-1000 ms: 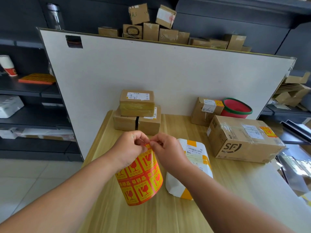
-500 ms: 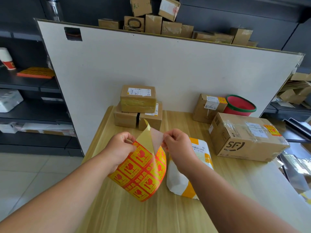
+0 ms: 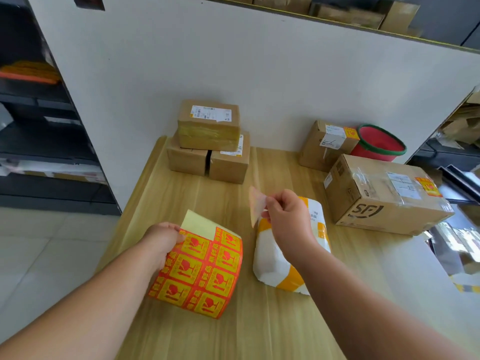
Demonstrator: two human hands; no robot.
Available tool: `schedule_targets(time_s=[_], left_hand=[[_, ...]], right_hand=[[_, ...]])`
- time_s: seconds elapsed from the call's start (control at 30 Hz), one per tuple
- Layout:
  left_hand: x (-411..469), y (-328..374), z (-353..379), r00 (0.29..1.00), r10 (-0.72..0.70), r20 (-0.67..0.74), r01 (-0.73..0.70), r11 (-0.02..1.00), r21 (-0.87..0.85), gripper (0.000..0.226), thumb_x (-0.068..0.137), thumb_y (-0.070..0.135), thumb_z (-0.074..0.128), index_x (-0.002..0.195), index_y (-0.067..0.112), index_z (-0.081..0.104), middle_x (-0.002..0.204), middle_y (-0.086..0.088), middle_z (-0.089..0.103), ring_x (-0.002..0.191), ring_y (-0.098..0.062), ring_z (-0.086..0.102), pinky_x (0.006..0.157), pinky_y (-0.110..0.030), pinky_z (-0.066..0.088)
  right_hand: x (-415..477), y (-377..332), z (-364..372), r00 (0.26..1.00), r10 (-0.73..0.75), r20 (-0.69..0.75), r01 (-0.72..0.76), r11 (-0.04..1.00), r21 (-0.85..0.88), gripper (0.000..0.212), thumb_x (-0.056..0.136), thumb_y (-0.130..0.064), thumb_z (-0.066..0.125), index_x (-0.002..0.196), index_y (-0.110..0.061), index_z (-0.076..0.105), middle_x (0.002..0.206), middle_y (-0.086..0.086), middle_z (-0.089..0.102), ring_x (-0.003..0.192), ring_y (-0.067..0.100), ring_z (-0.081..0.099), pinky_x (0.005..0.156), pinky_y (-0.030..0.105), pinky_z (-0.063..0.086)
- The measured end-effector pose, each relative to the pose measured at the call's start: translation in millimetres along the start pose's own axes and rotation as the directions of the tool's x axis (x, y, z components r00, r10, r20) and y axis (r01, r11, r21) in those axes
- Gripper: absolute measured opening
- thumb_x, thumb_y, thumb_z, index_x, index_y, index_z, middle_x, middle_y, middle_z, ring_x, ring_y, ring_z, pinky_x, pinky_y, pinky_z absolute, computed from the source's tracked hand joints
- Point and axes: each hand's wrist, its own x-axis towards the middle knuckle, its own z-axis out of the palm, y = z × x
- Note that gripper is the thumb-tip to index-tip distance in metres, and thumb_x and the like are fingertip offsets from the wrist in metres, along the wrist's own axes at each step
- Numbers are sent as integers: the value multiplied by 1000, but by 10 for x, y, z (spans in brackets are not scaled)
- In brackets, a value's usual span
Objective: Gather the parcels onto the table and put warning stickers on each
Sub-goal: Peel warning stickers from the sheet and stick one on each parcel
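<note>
My left hand (image 3: pixel 162 240) grips a sheet of red-and-yellow warning stickers (image 3: pixel 202 271) by its left edge; one corner square shows bare yellow backing. My right hand (image 3: pixel 288 216) pinches a single peeled sticker (image 3: pixel 255 206), held in the air with its pale back toward me, above a white and orange mailer bag (image 3: pixel 275 266) lying on the wooden table (image 3: pixel 259 328). Three brown boxes (image 3: pixel 209 141) are stacked at the back left. A small box (image 3: pixel 327 144) and a large SF box (image 3: pixel 384 196) at the right each carry a warning sticker.
A white board (image 3: pixel 259 61) stands behind the table. A red bucket with a green rim (image 3: pixel 379 144) sits at the back right. Dark shelves (image 3: pixel 39 126) stand on the left, and more cardboard boxes (image 3: pixel 350 11) are piled behind the board.
My right hand has pulled one sticker fully off the sheet and moved right, over the mailer bag. My left hand has lowered the sheet toward the table.
</note>
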Motion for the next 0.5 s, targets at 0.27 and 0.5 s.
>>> schedule_targets(time_s=[0.27,0.5], left_hand=[[-17,-8,123,924,362,-124,-202,736,646,50,84,29,69,129,16,52,125,-7,57,108,-29,57,86,-37,49],[-617,203,610,612,775,158,-741,493,457,22,85,19,68,106,16,68,106,4,64,105,-13,56,89,-26,44]], right_hand=[[90,143,143,997,9,77,-3,997,-77,16,94,-17,51,83,-19,62,72,1,67,68,17,59,69,37,52],[93,111,224,992,41,116,-39,999,-21,16,94,-17,52,82,-14,62,69,2,64,62,14,53,60,30,44]])
